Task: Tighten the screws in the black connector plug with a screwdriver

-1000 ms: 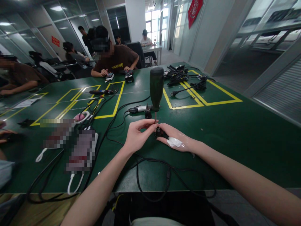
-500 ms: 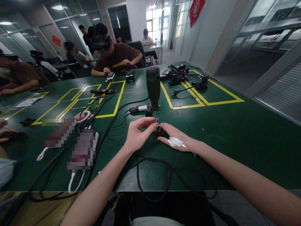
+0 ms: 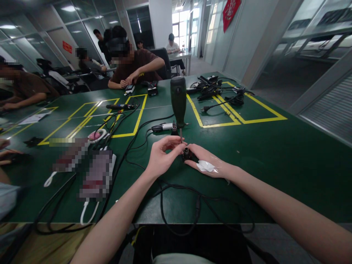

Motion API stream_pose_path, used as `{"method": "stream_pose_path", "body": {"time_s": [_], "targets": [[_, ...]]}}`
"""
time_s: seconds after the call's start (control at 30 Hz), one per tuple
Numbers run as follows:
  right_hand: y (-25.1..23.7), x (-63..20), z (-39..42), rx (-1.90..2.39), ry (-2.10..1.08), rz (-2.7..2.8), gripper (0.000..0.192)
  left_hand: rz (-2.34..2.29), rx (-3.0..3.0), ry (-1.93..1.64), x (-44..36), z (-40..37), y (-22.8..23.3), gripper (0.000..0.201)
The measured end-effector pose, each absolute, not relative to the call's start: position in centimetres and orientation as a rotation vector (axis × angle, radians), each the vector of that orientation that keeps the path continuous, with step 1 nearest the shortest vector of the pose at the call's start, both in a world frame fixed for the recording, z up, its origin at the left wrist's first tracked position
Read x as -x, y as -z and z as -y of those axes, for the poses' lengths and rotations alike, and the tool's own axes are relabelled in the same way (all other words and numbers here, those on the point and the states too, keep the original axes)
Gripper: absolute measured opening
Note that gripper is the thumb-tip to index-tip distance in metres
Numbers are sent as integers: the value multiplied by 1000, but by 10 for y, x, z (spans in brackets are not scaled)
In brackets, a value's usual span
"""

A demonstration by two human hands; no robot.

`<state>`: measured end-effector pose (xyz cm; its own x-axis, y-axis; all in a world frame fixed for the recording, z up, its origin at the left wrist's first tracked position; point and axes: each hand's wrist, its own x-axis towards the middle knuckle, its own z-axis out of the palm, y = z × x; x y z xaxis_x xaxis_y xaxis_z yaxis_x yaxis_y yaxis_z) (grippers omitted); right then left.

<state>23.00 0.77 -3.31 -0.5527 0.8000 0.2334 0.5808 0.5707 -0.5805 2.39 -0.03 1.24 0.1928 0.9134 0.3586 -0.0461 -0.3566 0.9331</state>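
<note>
A large screwdriver with a dark handle (image 3: 178, 101) stands nearly upright, its metal shaft pointing down. Thumb and fingers of my left hand (image 3: 165, 154) are closed round the lower shaft; the tip is hidden. My right hand (image 3: 205, 161), with a white patch taped on its back, grips a small black part with a round metal collar (image 3: 186, 152), right beside the shaft. Where the tip meets the part cannot be seen. Just behind lies a silver and black pen-shaped tool (image 3: 163, 127) with a cord, near another small black fitting (image 3: 174, 129).
Black cables (image 3: 178, 187) loop across the green table (image 3: 275, 157) near its front edge. Two phone-like devices (image 3: 97, 174) with white cords lie at left. Tangled black cords and adapters (image 3: 210, 88) sit at the back right. A person (image 3: 132, 62) works opposite.
The screwdriver's handle looks slightly turned, with a mark now showing on it. My hands stay almost in place. The person opposite has brought one hand over to the other.
</note>
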Motion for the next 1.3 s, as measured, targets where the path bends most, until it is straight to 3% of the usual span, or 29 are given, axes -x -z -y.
{"method": "stream_pose_path", "body": {"time_s": [1.3], "targets": [[30,-230,-5,1096,-627,2322,24,-824,-1542,-1301,-24,-3,-14,22]]}}
